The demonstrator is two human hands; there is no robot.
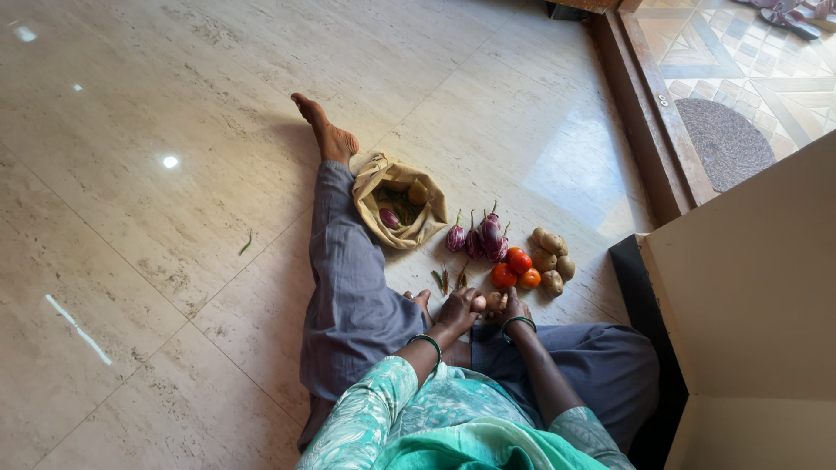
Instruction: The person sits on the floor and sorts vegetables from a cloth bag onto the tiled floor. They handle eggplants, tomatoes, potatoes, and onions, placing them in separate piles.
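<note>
I sat on the polished stone floor [174,104] with both hands low by my knee: my left hand [459,309] had its fingers curled round a small pale onion [478,304], and my right hand [514,306] pinched a knobbly ginger piece [497,300] just beside it. Past my fingertips, the tomatoes [515,267], potatoes [552,257] and small purple aubergines [477,237] lay grouped by kind, seemingly for sorting, with chillies [448,278] nearer. Farther out slumped the open cloth bag [396,209], aubergine inside. A doormat [724,144] lay beyond the threshold.

Purple aubergines [477,237], red and orange tomatoes [515,268], tan potatoes [551,258], beige bag [399,211], grey trousers [348,296], teal patterned sleeves [370,418].
</note>
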